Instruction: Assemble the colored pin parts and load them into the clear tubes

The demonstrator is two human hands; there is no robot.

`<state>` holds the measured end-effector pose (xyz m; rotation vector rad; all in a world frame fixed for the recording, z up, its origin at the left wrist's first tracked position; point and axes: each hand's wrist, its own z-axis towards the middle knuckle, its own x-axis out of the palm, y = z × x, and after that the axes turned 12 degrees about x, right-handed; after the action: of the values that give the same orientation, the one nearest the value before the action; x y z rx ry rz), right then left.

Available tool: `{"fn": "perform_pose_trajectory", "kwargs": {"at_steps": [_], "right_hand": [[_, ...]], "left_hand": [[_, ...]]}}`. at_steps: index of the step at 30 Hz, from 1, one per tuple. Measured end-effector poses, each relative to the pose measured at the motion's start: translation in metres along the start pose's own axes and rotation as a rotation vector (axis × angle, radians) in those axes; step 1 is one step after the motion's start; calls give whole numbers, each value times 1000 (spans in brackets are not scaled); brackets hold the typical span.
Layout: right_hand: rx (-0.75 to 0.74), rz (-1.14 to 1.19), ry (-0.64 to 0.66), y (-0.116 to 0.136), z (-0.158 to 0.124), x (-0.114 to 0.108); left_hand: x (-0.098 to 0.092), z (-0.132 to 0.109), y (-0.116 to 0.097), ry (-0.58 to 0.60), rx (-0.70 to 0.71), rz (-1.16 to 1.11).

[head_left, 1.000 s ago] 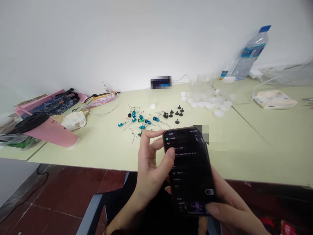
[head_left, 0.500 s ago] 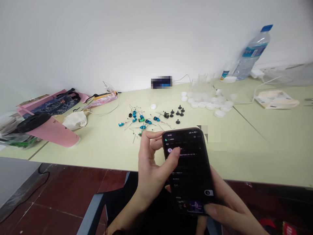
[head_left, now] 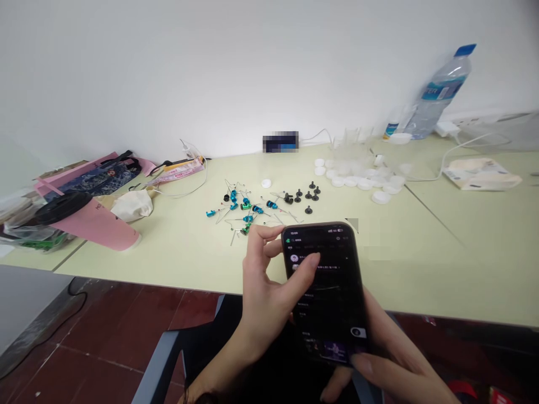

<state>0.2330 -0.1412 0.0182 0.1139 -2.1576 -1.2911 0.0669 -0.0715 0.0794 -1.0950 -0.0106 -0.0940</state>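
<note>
A smartphone (head_left: 326, 303) with a dark screen is held upright in front of me. My left hand (head_left: 269, 286) grips its upper left edge, fingers behind the case and thumb over the screen near the top. At the lower right, my right hand (head_left: 391, 359) supports the phone, its thumb at the bottom corner of the screen. Beyond the phone lie several small blue and green metal parts with thin wires (head_left: 248, 207). Right of them stand several small black knob-like pieces (head_left: 309, 195).
A pink cup with a black lid (head_left: 96, 221) tilts at the left. White round caps (head_left: 351, 181) and clear containers lie at the back right, near a leaning water bottle (head_left: 442, 92). A white cable (head_left: 444, 151) crosses the table (head_left: 202, 258); a packet (head_left: 482, 173) lies beyond it.
My left thumb has shifted slightly right across the screen. Both hands still hold the phone, and the whole view has moved a little.
</note>
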Motion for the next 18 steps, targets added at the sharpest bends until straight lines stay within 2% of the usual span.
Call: {"fn": "perform_pose_trajectory", "kwargs": {"at_steps": [4,9,16,18], "right_hand": [[1,1,-4,0,0,0],[-17,0,5,7,-2,1],[-21,48,-49,17,-6,2],[-33,56,-70,17,-5,1]], "left_hand": [[0,-1,0,4,6,-18],[-4,-3,-4,42,-13,-163],[-12,5,-10,324,-189,-272],[-11,7,-7,360,-206,-297]]}}
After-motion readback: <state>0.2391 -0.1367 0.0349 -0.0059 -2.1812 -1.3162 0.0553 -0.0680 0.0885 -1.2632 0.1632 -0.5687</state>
